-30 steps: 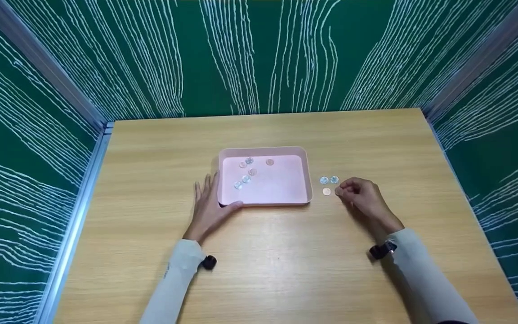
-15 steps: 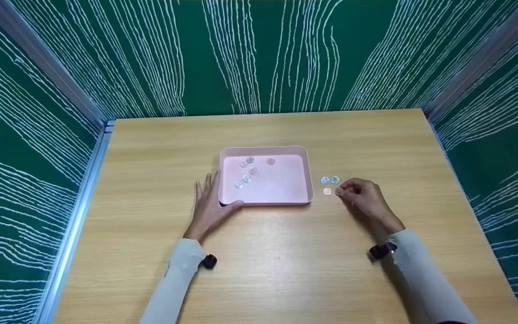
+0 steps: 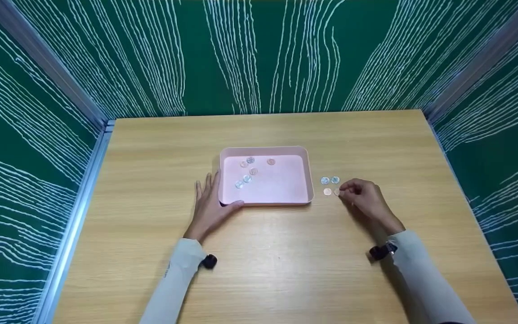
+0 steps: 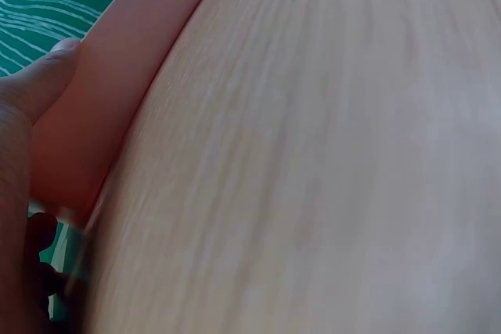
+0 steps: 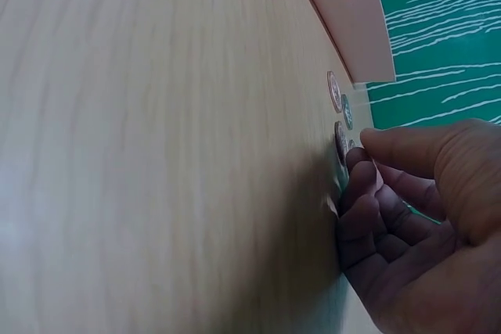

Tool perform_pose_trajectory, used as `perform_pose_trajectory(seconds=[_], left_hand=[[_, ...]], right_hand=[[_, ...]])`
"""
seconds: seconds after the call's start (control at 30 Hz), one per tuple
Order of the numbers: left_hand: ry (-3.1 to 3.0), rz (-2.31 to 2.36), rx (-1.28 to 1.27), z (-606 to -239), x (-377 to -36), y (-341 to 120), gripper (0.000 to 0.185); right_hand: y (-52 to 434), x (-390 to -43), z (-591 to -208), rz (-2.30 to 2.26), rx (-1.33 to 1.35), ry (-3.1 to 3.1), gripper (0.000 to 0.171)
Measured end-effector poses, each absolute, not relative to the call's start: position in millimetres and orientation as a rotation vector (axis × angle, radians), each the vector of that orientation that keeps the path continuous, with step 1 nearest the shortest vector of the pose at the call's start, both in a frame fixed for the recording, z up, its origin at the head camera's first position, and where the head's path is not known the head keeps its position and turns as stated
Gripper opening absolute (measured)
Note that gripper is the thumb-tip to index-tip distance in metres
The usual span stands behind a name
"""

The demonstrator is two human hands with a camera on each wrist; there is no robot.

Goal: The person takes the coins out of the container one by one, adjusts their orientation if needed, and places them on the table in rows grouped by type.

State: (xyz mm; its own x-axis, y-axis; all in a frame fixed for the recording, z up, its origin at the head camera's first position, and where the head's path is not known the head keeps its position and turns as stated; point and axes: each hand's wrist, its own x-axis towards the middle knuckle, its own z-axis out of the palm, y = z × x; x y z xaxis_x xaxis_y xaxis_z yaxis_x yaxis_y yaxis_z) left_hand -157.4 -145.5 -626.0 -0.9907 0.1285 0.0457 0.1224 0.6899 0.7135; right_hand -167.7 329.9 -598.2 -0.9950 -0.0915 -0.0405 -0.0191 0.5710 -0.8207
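The left hand (image 3: 208, 208) lies flat on the light wooden table (image 3: 286, 270), fingers straight, thumb touching the near left corner of the shallow pink plastic tray (image 3: 306, 177). The right hand (image 3: 364, 200) sits to the right of the tray with its fingers curled, tips pinching a small copper coin (image 3: 337, 192) on the table. Three more small round coins (image 3: 329, 181) lie just beside it. Farther back, six coins (image 3: 250, 170) lie inside the tray.
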Motion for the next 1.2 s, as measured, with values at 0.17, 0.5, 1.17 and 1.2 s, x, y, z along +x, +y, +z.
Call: perform_pose_trajectory(seconds=[0.17,0.5,1.17,1.2], left_hand=[[2.863,1.243,0.207,-626,-157,-146,0.127],[2.864,1.241,0.204,-627,-158,-146,0.127],[2.828,1.254,0.135,-625,-156,-146,0.129],[2.828,1.254,0.133,-625,-156,-146,0.129]], right_hand=[[328,-169,-593,-1.445,-0.098,2.678,0.012],[315,-177,-581,-1.460,-0.116,2.678,0.019],[270,-207,-551,-1.398,-0.266,2.652,0.021],[268,-209,-549,-1.383,-0.272,2.653,0.021]])
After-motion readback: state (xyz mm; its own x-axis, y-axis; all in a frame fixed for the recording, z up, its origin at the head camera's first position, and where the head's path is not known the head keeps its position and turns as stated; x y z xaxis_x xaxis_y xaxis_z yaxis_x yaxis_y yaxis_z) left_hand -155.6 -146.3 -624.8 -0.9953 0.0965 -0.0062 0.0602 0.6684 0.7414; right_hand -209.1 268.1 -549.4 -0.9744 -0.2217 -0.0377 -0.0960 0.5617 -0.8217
